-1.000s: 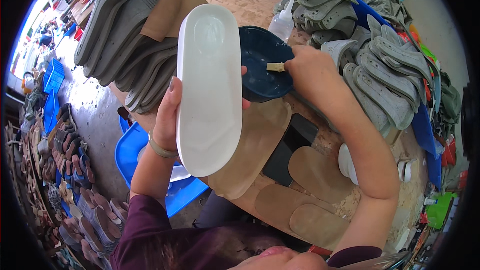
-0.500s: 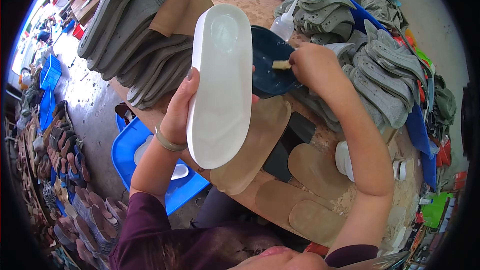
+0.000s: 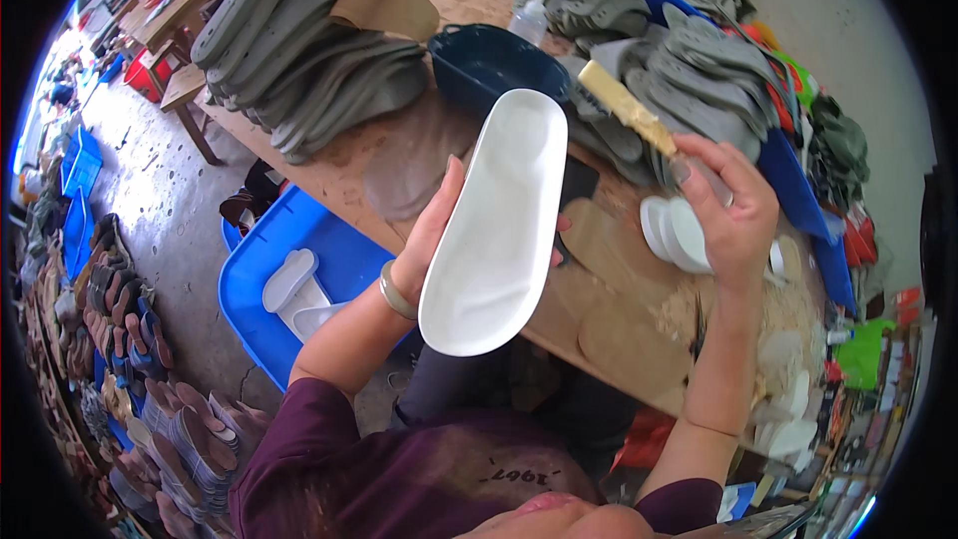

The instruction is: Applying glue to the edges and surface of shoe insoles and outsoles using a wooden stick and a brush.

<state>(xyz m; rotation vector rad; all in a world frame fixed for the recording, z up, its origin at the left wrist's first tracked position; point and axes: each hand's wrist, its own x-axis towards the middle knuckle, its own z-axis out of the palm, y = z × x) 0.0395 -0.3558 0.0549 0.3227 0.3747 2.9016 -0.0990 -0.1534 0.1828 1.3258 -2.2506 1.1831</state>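
My left hand is closed round a white shoe sole, its thumb along one edge and fingertips showing at the other. The sole is tilted, its broad dished face turned up. In my right hand is a brush with a pale wooden handle, held raised to the right of the sole and apart from it. Dark bristles show at the brush's far end. A dark blue basin stands just beyond the sole, which overlaps its near edge in view.
Stacked grey shoe pieces stand left of the basin, with more grey pieces at right. A squeeze bottle is behind the basin. Brown insole sheets and white soles lie on the bench. A blue tub sits lower left.
The brush has come out of the basin and moved right with my right hand. My left hand has brought the sole lower and to the right. The whole view has shifted.
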